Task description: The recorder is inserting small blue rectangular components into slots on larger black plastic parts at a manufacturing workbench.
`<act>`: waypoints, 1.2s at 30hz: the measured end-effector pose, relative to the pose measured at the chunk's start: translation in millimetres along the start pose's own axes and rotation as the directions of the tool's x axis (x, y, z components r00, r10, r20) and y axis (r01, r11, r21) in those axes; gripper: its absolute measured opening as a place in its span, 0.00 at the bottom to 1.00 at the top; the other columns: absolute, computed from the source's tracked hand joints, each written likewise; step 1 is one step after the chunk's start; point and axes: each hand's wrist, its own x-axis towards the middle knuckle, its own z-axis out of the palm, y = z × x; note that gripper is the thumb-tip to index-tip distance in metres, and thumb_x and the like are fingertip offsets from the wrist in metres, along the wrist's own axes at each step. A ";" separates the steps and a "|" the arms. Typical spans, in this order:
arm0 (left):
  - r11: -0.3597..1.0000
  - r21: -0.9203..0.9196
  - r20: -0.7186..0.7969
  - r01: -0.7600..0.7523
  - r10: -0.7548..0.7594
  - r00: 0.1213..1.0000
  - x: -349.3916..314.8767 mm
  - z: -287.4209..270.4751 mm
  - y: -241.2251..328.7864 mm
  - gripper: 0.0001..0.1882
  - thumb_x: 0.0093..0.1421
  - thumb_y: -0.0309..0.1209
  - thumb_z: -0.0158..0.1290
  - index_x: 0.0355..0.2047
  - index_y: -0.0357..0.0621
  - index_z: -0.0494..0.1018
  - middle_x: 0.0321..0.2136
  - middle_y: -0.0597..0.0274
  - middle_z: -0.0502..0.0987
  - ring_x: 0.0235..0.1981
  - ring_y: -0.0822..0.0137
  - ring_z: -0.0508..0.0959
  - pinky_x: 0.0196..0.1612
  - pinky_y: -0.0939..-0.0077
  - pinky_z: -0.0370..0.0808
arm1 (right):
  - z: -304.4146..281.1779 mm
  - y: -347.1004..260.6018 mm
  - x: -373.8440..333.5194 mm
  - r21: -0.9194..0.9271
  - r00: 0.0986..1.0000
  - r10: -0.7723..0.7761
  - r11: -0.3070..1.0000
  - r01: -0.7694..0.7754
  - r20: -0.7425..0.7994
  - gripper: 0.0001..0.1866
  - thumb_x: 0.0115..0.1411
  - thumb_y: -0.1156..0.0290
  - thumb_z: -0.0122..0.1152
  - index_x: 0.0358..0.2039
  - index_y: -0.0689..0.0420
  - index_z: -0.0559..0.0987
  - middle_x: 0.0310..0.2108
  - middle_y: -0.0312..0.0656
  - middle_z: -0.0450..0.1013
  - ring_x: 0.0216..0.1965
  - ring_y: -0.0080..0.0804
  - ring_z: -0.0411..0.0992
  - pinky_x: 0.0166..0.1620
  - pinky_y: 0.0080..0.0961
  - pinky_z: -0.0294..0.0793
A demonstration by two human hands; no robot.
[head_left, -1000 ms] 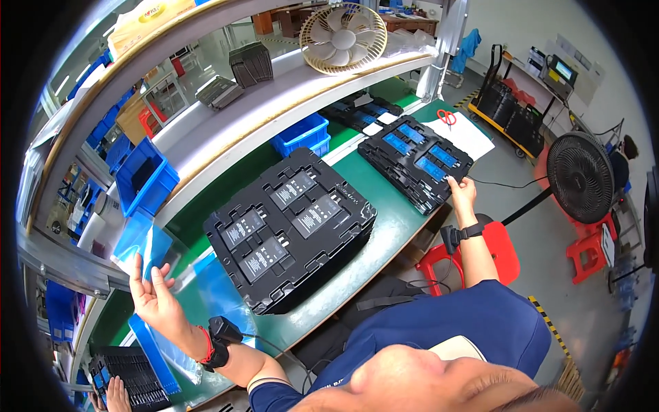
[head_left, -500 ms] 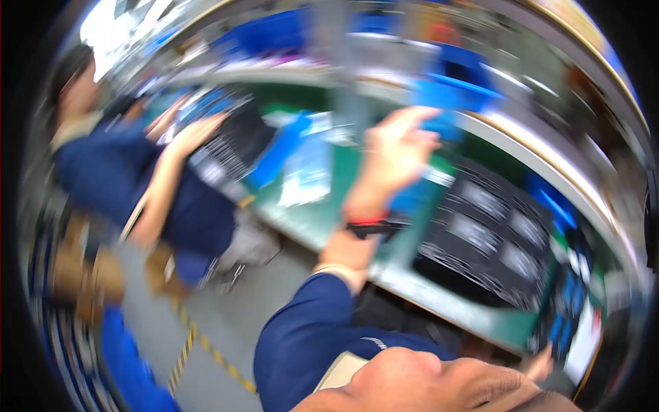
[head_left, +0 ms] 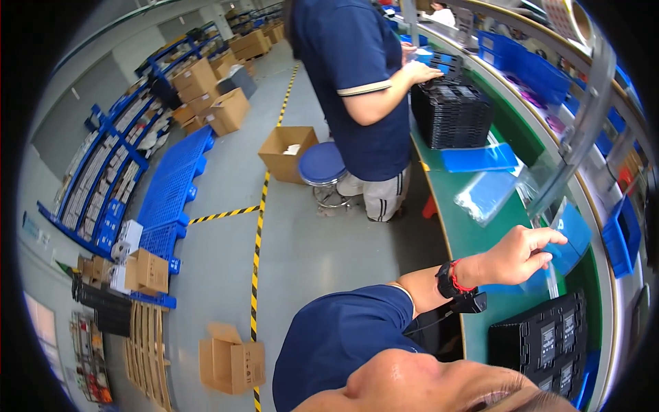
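Observation:
My left hand (head_left: 516, 257) reaches out over the green workbench (head_left: 458, 230), a black strap and red cord on its wrist. Its index finger and thumb are stretched out and parted, the other fingers curled. Just past the fingertips is a blue sheet (head_left: 572, 238); whether they touch it I cannot tell. Closer to me stand black trays (head_left: 506, 341) holding flat dark pieces with pale labels. Farther along the bench lie a clear bag with pale blue contents (head_left: 486, 196) and a bright blue sheet (head_left: 479, 159). My right hand is out of sight.
A co-worker (head_left: 371, 89) stands at the bench, hands by a tall stack of black trays (head_left: 449, 113). A metal post (head_left: 583, 110) and blue bins (head_left: 621, 237) line the right side. A blue stool (head_left: 322, 163) and open cartons (head_left: 232, 358) stand on the floor.
My view has swung left, showing more floor and shelving. My left hand now appears lower and farther right, still over the bench. My right hand has gone out of view.

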 end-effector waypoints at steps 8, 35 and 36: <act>0.993 -0.046 -0.072 0.107 -0.110 0.991 -28.2 -27.4 24.4 0.19 0.56 0.16 0.46 0.49 0.38 0.68 0.25 0.63 0.75 0.26 0.75 0.77 0.28 0.82 0.73 | 28.6 -32.1 -3.7 -0.100 0.805 -0.174 0.956 0.277 0.566 0.24 0.59 0.60 0.52 0.52 0.61 0.70 0.57 0.61 0.57 0.57 0.55 0.57 0.60 0.43 0.52; 0.995 -0.065 0.007 0.071 -0.070 0.997 -35.4 -9.6 38.7 0.19 0.55 0.16 0.47 0.48 0.36 0.68 0.27 0.60 0.77 0.27 0.75 0.77 0.32 0.80 0.73 | 29.8 -20.7 -10.8 -0.013 0.830 -0.179 0.976 0.219 0.529 0.23 0.60 0.61 0.51 0.51 0.62 0.70 0.58 0.62 0.55 0.59 0.56 0.54 0.60 0.45 0.50; 0.995 -0.064 0.008 0.072 -0.071 0.997 -34.6 -9.5 38.9 0.19 0.55 0.16 0.47 0.48 0.36 0.68 0.27 0.60 0.77 0.27 0.75 0.77 0.32 0.80 0.73 | 30.4 -20.2 -10.7 -0.007 0.831 -0.182 0.976 0.218 0.525 0.23 0.60 0.61 0.51 0.51 0.62 0.70 0.58 0.62 0.55 0.59 0.56 0.54 0.60 0.45 0.50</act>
